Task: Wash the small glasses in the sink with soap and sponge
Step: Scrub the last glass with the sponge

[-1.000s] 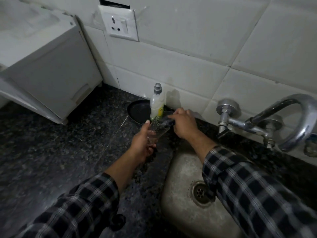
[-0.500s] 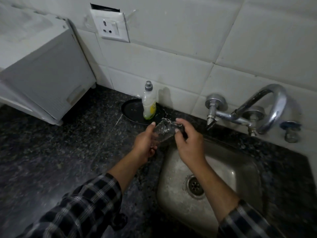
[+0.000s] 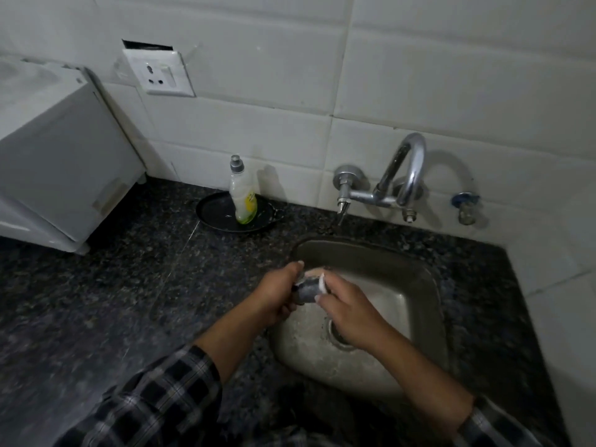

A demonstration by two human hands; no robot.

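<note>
My left hand [image 3: 275, 293] grips a small clear glass [image 3: 308, 288], held on its side over the left rim of the steel sink [image 3: 380, 275]. My right hand [image 3: 348, 312] meets the glass's mouth, its fingers pressing a dark sponge with a pale edge [image 3: 321, 283] into the opening. Most of the sponge is hidden by the fingers. A soap bottle [image 3: 242, 196] with a grey cap stands upright on a black plate [image 3: 213, 212] at the back of the counter, well behind both hands.
A chrome tap [image 3: 396, 179] is mounted on the tiled wall above the sink, with a second valve [image 3: 464, 208] to its right. A white appliance [image 3: 64, 162] fills the left counter. A wall socket [image 3: 159, 74] sits above the dark granite counter [image 3: 113, 285].
Both hands have carried the glass from near the soap bottle and plate down to the sink's left rim. The right hand has closed onto the glass's mouth with the sponge.
</note>
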